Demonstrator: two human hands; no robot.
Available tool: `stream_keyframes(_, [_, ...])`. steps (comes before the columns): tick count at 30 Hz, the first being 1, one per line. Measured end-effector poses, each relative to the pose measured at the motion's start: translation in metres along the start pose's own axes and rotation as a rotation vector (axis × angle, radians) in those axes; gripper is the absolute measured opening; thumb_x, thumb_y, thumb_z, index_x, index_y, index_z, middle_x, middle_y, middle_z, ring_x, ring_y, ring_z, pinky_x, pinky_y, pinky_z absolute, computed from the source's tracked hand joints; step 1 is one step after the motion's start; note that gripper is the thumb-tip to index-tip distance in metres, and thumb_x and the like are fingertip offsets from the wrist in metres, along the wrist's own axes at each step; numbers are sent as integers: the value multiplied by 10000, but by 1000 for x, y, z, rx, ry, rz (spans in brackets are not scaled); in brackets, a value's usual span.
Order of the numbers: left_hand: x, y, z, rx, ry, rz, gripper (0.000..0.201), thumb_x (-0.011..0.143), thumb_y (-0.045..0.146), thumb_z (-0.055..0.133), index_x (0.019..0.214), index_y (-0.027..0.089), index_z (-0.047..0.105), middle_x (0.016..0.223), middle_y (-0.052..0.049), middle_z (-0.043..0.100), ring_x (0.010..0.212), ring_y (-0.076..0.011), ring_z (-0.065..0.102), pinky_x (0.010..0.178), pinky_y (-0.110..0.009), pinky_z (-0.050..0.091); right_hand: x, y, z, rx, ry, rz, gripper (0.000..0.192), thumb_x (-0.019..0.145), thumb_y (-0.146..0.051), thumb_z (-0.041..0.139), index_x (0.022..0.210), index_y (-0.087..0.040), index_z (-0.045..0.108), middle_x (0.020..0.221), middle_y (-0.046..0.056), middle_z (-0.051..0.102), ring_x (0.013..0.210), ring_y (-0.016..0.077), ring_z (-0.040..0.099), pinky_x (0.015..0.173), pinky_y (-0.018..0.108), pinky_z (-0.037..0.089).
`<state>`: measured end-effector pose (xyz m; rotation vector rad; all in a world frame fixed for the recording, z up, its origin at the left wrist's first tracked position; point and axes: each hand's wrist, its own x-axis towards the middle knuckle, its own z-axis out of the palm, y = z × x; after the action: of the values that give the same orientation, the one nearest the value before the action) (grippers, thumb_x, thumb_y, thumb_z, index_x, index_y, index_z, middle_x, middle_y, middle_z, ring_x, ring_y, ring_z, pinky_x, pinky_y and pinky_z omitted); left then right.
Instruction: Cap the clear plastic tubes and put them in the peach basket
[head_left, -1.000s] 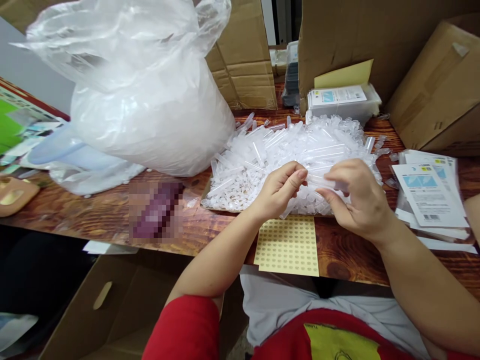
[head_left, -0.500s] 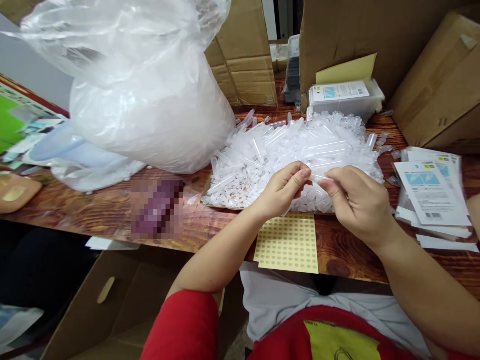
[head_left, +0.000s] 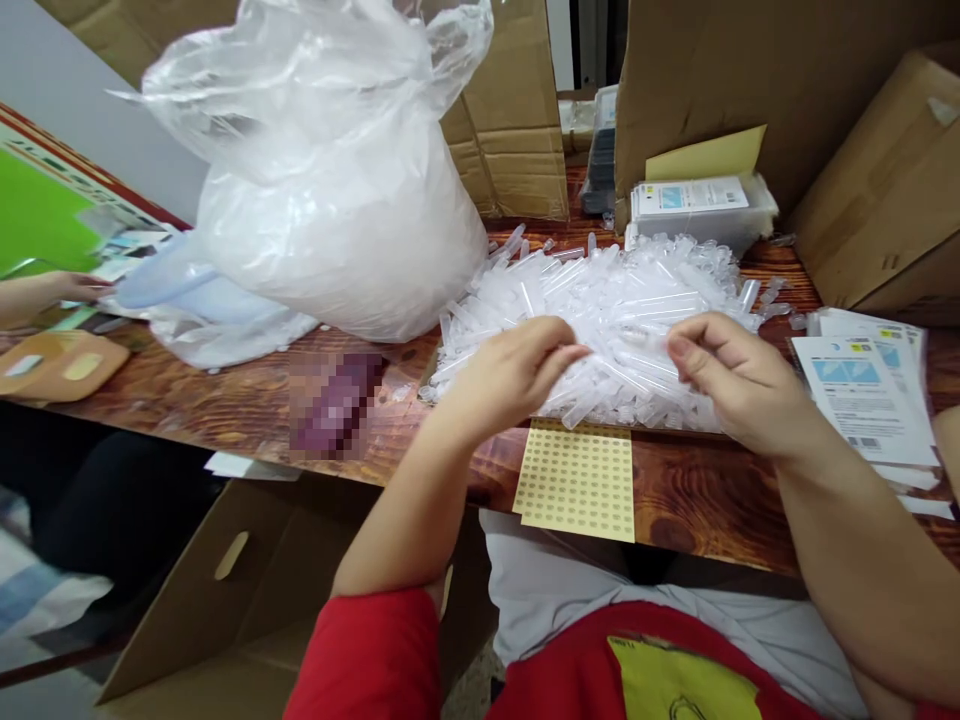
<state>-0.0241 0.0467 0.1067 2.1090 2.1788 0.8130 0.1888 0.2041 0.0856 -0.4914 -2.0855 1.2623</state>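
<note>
A heap of small clear plastic tubes and caps [head_left: 622, 320] lies in a shallow cardboard tray [head_left: 429, 390]. Over its left front part is my left hand [head_left: 510, 375], back up, fingers bent and thumb close beside them. Whatever it may pinch is hidden or too small to name. My right hand [head_left: 742, 385] hovers at the right part of the heap, thumb and forefinger pressed together; I cannot make out anything between them. A yellow sheet of small round stickers [head_left: 577, 485] lies in front of the tray, below and between my hands.
A big bulging plastic bag [head_left: 345, 220] stands left of the heap. Printed cards [head_left: 862, 390] lie at the right, with another card stack [head_left: 697, 205] behind. Cardboard boxes [head_left: 885, 190] border the table. Another person's hand [head_left: 71, 288] reaches in at far left, near a tan pad [head_left: 64, 365].
My hands have moved apart, the left one leftward and the right one slightly right. Another person's hand has come into view at far left. The view has shifted a little.
</note>
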Motion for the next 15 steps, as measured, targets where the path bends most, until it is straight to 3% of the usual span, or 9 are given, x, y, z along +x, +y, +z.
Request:
stream_keyframes(2, [-10, -19, -11, 215, -120, -237, 237, 1028, 349, 521, 895, 193, 640, 872, -78, 705, 820, -224, 646, 797, -332, 485, 15, 7, -11, -251, 93, -149, 234, 976, -460, 671, 975, -227, 683, 901, 48, 662, 824, 206, 623, 744, 346, 518])
stream_keyframes(4, [-20, -38, -13, 403, -322, -454, 121, 911, 188, 566, 828, 189, 655, 855, -107, 726, 821, -266, 668, 761, -348, 483, 37, 16, -24, -435, 105, -252, 174, 956, -399, 690, 1023, -238, 699, 1027, 77, 694, 942, 255, 653, 831, 404, 543])
stream_keyframes(6, [-27, -53, -8, 499, -456, -576, 179, 825, 92, 543, 842, 188, 694, 885, -129, 756, 839, -295, 690, 730, -353, 483, 64, 27, -34, -543, 70, -299, 159, 938, -372, 714, 1034, -245, 713, 1074, 91, 701, 1004, 291, 658, 882, 456, 548])
stream_keyframes(12, [-35, -69, 9, 534, -439, -561, 245, 842, 128, 567, 972, 170, 770, 995, -156, 792, 930, -314, 723, 796, -362, 520, 123, 57, -37, -707, -156, -118, 181, 848, -367, 824, 933, -227, 745, 1020, 98, 713, 1149, 380, 629, 1041, 652, 443])
stream_keyframes(15, [-37, -72, 10, 500, -409, -555, 220, 859, 141, 574, 943, 170, 775, 1022, -156, 795, 958, -320, 726, 838, -378, 530, 122, 57, -38, -702, -113, -224, 275, 808, -457, 872, 909, -232, 750, 1003, 93, 712, 1128, 380, 626, 1034, 648, 438])
